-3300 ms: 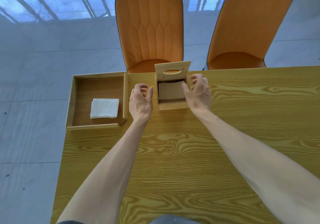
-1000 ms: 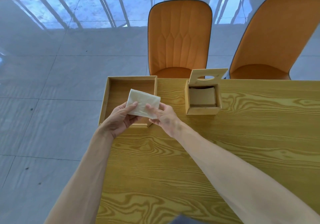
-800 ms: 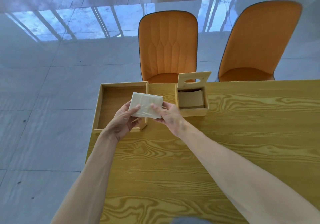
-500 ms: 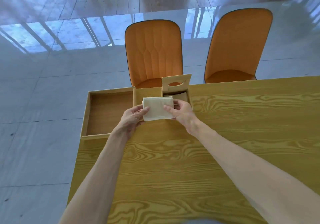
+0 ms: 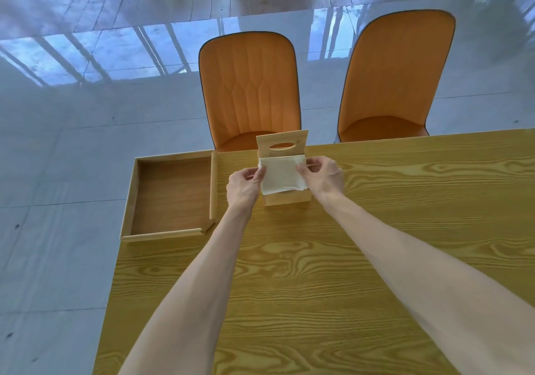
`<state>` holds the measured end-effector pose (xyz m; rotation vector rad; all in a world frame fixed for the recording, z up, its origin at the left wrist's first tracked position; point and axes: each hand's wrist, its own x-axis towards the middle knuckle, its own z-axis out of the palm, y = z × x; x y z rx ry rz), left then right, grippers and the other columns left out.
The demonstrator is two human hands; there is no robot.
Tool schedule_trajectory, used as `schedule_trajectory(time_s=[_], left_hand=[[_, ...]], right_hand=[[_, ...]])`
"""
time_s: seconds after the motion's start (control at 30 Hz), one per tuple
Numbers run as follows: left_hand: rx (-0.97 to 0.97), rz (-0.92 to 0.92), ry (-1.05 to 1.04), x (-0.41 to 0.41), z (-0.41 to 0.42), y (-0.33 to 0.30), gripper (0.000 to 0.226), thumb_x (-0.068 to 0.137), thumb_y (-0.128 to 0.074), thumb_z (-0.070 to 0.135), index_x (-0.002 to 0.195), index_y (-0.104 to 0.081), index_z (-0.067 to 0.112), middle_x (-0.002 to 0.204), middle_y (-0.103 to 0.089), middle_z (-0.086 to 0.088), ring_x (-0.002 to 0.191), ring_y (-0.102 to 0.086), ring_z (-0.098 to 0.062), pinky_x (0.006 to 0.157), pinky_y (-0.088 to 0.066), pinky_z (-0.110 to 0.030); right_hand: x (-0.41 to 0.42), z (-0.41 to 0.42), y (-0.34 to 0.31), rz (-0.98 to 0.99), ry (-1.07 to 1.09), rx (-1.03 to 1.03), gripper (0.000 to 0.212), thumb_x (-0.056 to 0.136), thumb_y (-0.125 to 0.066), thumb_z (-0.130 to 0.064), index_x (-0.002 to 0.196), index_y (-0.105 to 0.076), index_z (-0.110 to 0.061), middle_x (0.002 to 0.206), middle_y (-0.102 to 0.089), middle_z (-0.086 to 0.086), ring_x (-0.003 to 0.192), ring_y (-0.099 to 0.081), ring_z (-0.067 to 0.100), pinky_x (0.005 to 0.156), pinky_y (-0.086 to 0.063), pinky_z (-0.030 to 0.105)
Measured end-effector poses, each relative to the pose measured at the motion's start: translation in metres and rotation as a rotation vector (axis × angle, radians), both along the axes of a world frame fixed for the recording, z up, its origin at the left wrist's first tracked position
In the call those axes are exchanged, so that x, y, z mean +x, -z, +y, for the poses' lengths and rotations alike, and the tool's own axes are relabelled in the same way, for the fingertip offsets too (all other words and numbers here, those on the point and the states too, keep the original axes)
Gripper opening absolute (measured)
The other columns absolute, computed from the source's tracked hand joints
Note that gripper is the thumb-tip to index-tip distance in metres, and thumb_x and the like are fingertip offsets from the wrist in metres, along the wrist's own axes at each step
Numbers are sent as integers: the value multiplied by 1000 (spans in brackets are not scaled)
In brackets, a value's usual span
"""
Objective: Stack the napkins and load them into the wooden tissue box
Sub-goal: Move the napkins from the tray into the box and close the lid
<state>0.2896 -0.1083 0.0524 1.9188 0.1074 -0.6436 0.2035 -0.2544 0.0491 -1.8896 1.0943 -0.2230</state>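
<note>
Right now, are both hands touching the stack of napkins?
Touching. The head view shows the left hand pinching the left edge of the napkins and the right hand pinching their right edge, over the open wooden tissue box.

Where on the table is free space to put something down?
Free: the table right of the wooden tissue box, the near part between the forearms, and the wooden tray. Crowded: over the box, where both hands hold the napkins.
</note>
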Motion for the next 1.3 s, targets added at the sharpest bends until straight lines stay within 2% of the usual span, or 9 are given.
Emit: schedule_trajectory(time_s=[0.13, 0.3, 0.4, 0.6, 0.73, 0.93, 1.03, 1.17, 1.3], left_hand=[[116, -84, 20, 2, -8, 5, 42, 91, -65, 44, 121, -70, 15, 115, -72, -3, 95, -62, -15, 81, -47, -30], [203, -150, 17, 2, -14, 14, 38, 92, -63, 46, 116, -71, 17, 111, -74, -1, 95, -67, -17, 89, -56, -39], [254, -197, 21, 0, -19, 16, 37, 92, -62, 48, 113, -72, 18, 109, -74, 0, 92, -66, -15, 82, -55, -35], [346, -294, 4, -4, -25, 19, 26, 90, -63, 48, 108, -67, 29, 109, -69, 3, 95, -66, -19, 72, -53, -35], [361, -292, -17, 0, -23, 21, 25, 91, -65, 42, 111, -63, 27, 108, -68, 3, 95, -65, -18, 69, -49, -32], [345, -255, -18, 8, -24, 24, 35, 91, -67, 40, 119, -56, 22, 107, -68, 1, 92, -62, -17, 71, -48, -33], [353, -215, -6, 12, -28, 26, 43, 90, -67, 42, 123, -51, 19, 105, -66, 0, 90, -60, -18, 70, -46, -33], [363, -163, -1, 14, -36, 31, 48, 89, -68, 42, 126, -47, 18, 103, -65, -1, 94, -66, -25, 78, -56, -41], [387, -135, 4, 15, -40, 36, 49, 89, -69, 40, 127, -47, 18, 111, -67, -7, 97, -67, -27, 82, -58, -45]], right_hand=[[7, -3, 9, 60, -4, -74, 38, 88, -67, -46, 110, -70, -15, 102, -75, 2, 92, -69, 19, 76, -58, 34], [12, -3, 15, 119, -12, -143, 35, 91, -63, -45, 108, -72, -16, 99, -76, 3, 90, -70, 20, 65, -50, 26], [14, -3, 15, 126, -5, -200, 34, 92, -61, -45, 107, -74, -16, 99, -76, 3, 89, -70, 20, 62, -43, 24], [16, -4, 21, 143, 25, -252, 23, 88, -69, -40, 100, -74, -22, 100, -75, 1, 92, -67, 19, 68, -45, 24], [19, -4, 23, 162, 39, -251, 21, 88, -70, -38, 102, -66, -23, 103, -68, 2, 94, -64, 21, 70, -51, 29], [24, -10, 26, 153, 45, -214, 34, 88, -69, -40, 112, -57, -19, 106, -65, 2, 90, -62, 19, 67, -43, 27], [30, -14, 27, 164, 53, -180, 38, 88, -69, -42, 113, -54, -19, 105, -64, 2, 86, -58, 17, 66, -44, 28], [37, -15, 29, 195, 63, -135, 38, 88, -70, -38, 114, -51, -18, 107, -62, 3, 85, -56, 15, 66, -45, 27], [39, -17, 34, 225, 66, -103, 41, 87, -71, -35, 116, -50, -17, 109, -61, 5, 86, -55, 17, 64, -45, 29]])
